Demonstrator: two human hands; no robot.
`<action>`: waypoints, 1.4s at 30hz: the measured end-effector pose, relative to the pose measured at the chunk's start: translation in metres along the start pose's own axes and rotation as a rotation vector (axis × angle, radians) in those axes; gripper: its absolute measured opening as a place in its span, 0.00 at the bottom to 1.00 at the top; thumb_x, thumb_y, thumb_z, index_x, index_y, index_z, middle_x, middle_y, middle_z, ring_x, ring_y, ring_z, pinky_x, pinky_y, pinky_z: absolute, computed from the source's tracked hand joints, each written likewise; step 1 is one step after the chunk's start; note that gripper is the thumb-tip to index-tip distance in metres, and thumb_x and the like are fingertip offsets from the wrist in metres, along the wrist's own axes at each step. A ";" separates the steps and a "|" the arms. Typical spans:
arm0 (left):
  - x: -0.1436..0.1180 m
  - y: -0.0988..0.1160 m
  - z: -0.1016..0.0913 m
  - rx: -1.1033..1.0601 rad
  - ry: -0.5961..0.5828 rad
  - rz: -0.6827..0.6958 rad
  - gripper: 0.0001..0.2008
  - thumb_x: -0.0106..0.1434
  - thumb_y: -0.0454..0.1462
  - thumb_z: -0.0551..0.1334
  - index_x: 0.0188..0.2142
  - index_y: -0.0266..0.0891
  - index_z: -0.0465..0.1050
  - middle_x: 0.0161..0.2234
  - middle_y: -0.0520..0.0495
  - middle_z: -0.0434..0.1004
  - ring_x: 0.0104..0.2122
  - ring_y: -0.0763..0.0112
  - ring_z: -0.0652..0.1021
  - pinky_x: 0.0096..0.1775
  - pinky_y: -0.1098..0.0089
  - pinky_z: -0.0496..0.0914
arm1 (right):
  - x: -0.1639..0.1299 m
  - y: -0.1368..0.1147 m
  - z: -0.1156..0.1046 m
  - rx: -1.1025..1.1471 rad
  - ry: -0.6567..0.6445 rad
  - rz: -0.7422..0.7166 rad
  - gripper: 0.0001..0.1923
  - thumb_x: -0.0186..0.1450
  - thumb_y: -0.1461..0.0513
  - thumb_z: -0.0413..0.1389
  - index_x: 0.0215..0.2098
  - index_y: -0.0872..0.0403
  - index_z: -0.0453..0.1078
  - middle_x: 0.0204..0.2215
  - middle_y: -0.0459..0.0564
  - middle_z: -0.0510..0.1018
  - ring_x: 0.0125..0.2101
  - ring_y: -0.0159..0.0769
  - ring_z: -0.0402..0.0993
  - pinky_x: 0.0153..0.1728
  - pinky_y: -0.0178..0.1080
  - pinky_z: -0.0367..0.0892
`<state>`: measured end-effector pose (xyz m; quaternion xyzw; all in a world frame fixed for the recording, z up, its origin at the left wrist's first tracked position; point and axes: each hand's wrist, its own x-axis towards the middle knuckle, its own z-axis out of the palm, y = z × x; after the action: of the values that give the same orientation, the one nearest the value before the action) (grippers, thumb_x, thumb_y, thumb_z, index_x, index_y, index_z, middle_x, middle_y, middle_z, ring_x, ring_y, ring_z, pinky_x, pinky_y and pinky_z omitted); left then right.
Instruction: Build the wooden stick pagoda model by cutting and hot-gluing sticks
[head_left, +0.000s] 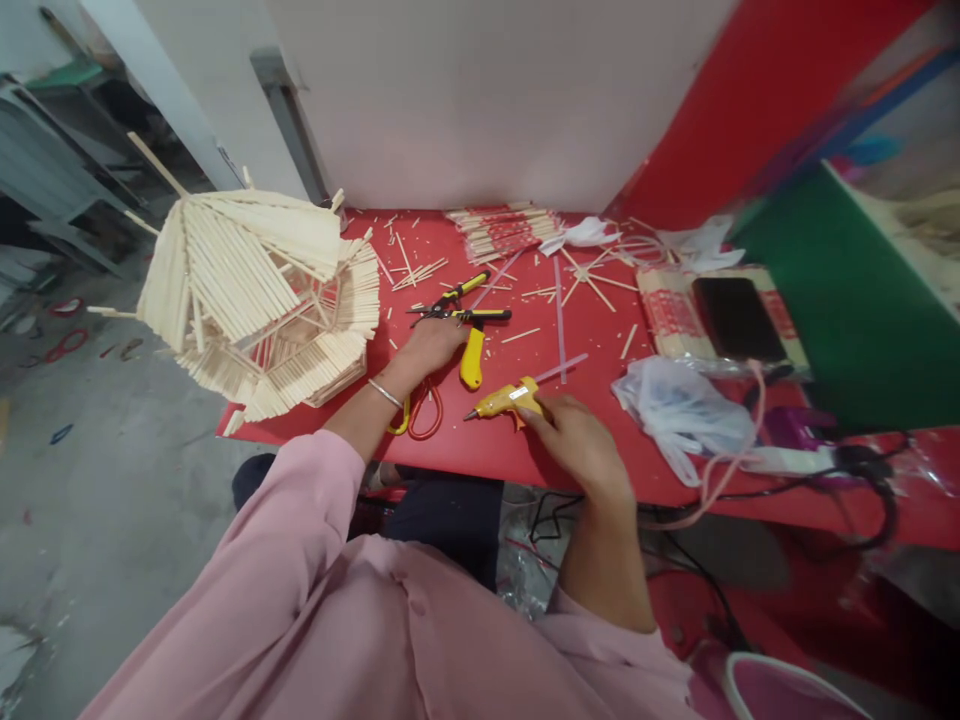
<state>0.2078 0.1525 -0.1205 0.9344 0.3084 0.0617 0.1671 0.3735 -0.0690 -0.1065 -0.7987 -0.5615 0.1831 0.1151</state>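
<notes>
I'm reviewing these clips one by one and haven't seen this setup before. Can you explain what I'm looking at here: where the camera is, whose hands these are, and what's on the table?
There is no machine here. A camera on a person's head looks down at their own two bare hands over a red table. The right hand grips a yellow glue gun, its nozzle pointing left. The left hand, with a bangle at the wrist, rests on the handles of yellow-and-black pliers. At the table's left end stands a model built of thin wooden sticks. Loose sticks lie scattered at the back, with packs of sticks, a dark phone, a plastic bag and cables to the right.
</notes>
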 end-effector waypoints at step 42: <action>-0.237 0.062 -0.105 -1.454 1.106 -0.220 0.14 0.56 0.45 0.76 0.30 0.37 0.82 0.21 0.50 0.79 0.14 0.79 0.73 0.15 0.80 0.63 | -0.035 -0.212 -0.011 0.829 0.390 -0.829 0.05 0.67 0.62 0.63 0.35 0.49 0.82 0.25 0.43 0.80 0.25 0.29 0.74 0.25 0.34 0.67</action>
<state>0.0294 -0.0066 -0.0031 0.4019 0.3169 0.6622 0.5472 0.1870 -0.0286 -0.0081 -0.4217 -0.6758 0.1769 0.5780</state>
